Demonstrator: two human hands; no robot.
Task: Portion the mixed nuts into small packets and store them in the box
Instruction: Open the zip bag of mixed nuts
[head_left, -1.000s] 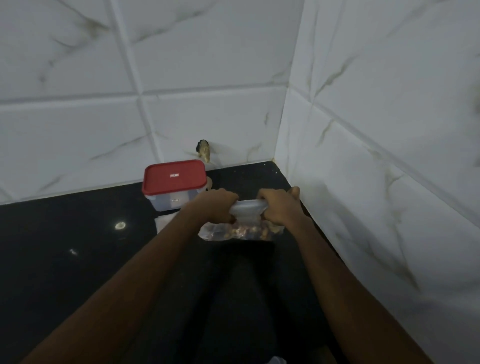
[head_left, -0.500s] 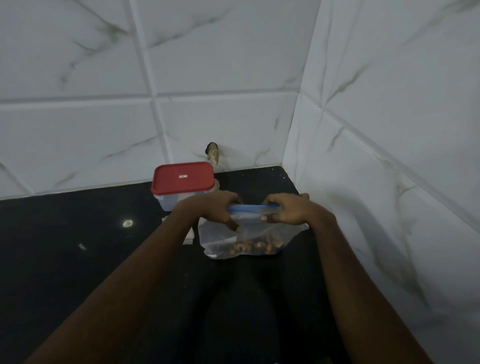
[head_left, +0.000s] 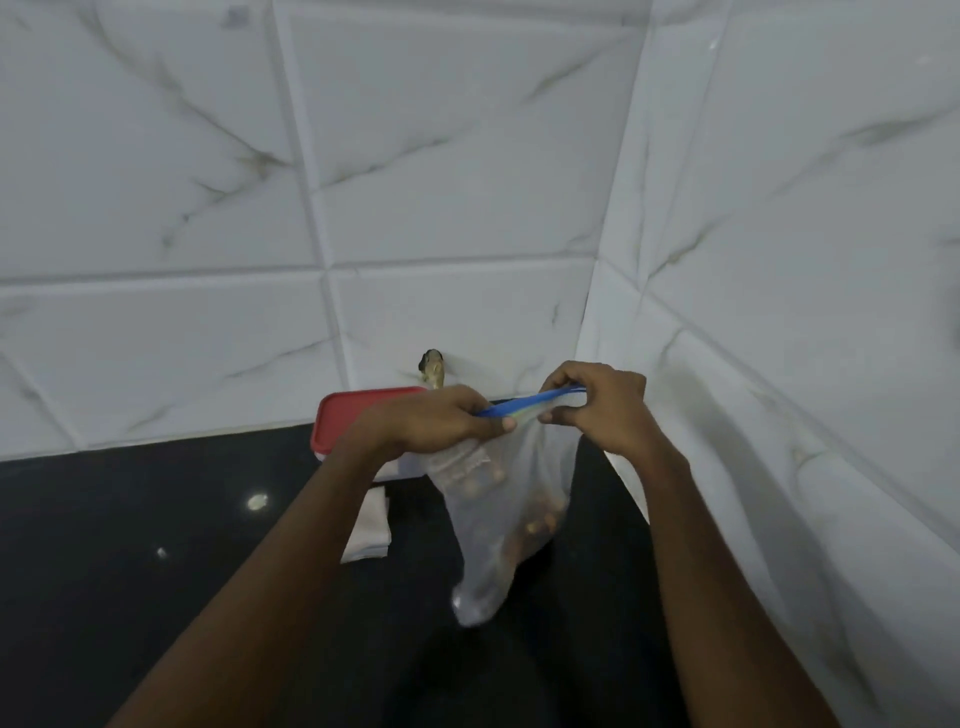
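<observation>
1. The left grip (head_left: 431, 422) and right grip (head_left: 597, 405) are each clamped on the blue zip strip (head_left: 524, 404) of a clear bag (head_left: 498, 551), close together.
2. The bag hangs above the black bench (head_left: 156, 597) with mixed nuts (head_left: 540, 512) inside.
3. Behind the left grip, a red-lidded box (head_left: 353, 415) stands closed on the bench, by the tiled wall (head_left: 467, 156).

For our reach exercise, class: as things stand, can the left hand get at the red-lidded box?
Probably yes: the box sits just behind the left hand, nothing between. But that hand grips the bag, so it must let go first.
</observation>
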